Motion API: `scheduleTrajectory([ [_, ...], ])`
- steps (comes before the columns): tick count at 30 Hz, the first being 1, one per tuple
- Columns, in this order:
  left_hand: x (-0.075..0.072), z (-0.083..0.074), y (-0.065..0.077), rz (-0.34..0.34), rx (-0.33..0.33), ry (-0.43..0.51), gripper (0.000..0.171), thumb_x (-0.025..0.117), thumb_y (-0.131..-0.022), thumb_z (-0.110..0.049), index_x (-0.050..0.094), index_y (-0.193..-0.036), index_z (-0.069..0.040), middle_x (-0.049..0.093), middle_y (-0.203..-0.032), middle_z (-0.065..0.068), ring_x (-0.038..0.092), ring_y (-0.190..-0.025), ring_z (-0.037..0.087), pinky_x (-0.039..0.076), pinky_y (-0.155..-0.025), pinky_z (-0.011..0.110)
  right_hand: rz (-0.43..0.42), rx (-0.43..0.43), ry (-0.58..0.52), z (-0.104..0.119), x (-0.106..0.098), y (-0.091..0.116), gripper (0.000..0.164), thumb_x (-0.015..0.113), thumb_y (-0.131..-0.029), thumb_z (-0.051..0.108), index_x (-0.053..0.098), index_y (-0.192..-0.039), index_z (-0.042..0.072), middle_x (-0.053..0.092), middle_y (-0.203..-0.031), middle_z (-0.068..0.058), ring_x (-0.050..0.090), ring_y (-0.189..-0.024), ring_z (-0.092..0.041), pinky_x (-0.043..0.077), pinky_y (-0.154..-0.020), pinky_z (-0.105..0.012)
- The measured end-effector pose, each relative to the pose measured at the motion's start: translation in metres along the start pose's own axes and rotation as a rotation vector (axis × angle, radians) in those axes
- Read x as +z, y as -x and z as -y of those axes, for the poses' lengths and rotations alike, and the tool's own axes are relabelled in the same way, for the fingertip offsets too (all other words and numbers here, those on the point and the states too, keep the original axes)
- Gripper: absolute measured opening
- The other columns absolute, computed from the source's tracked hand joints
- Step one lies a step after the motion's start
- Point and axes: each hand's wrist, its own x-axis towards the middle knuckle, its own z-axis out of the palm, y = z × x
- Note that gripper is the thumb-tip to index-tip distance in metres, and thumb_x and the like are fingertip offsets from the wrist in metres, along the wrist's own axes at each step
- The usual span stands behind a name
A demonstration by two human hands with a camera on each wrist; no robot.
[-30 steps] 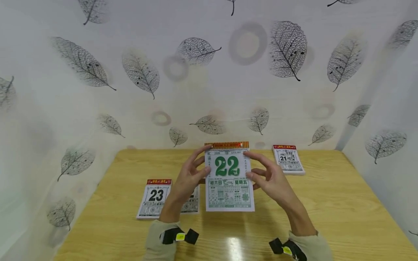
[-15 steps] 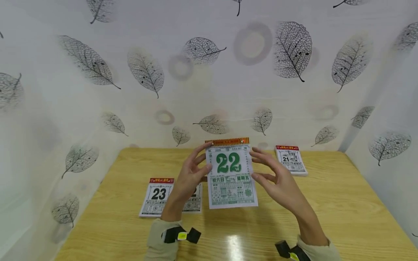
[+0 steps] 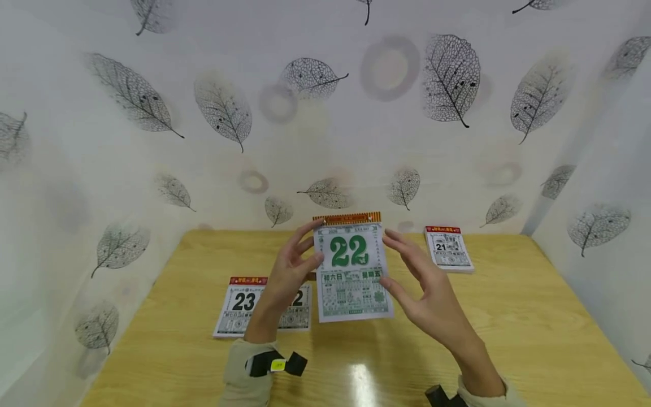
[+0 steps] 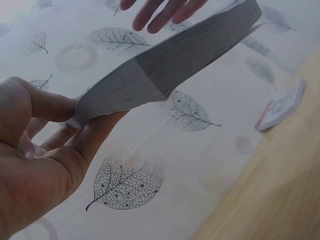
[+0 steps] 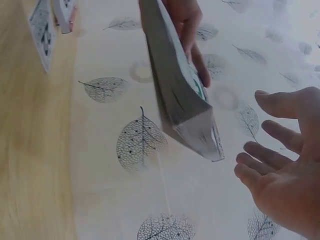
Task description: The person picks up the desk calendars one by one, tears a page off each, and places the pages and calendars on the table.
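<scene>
A thick tear-off calendar [image 3: 351,294] with a large green 22 and a striped red-and-yellow header is held up above the table, facing the head camera. My left hand [image 3: 287,271] grips its left edge, thumb on the front and fingers behind. In the left wrist view, the thick bottom edge of the calendar [image 4: 150,70] runs out from between thumb and fingers of that hand [image 4: 45,155]. My right hand [image 3: 432,299] is spread beside the right edge. The right wrist view shows a gap between this hand [image 5: 290,170] and the calendar [image 5: 170,75].
On the wooden table [image 3: 519,316], a calendar showing 23 [image 3: 239,311] lies at the left. Next to it, a second calendar [image 3: 300,311] is partly covered by my left arm. A calendar showing 21 [image 3: 449,251] lies at the back right. A leaf-patterned cloth [image 3: 330,141] hangs behind.
My right hand has let go of the calendar's right edge and moved slightly away, its fingers spreading. The calendar has tilted slightly and stays in my left hand.
</scene>
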Motion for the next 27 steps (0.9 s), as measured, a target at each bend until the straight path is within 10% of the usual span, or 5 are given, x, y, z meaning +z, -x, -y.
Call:
scheduleTrajectory([
  [19, -0.003, 0.001, 0.002, 0.002, 0.025, -0.012, 0.063, 0.050, -0.102, 0.007, 0.034, -0.159, -0.012, 0.047, -0.149, 0.027, 0.070, -0.106, 0.027, 0.061, -0.086, 0.046, 0.186, -0.213, 0.297, -0.001, 0.025, 0.012, 0.079, 0.091, -0.078, 0.017, 0.055, -0.148, 0.009, 0.035, -0.163, -0.012, 0.040, -0.146, -0.034, 0.048, -0.107, -0.034],
  [27, -0.007, 0.002, 0.003, -0.001, 0.024, -0.036, 0.063, 0.051, -0.101, 0.007, 0.035, -0.159, -0.013, 0.047, -0.150, 0.025, 0.068, -0.112, 0.028, 0.059, -0.090, 0.048, 0.264, -0.228, 0.362, -0.005, 0.031, 0.014, 0.075, 0.091, -0.077, 0.028, 0.060, -0.143, 0.009, 0.035, -0.164, -0.012, 0.029, -0.151, -0.034, 0.027, -0.122, -0.045],
])
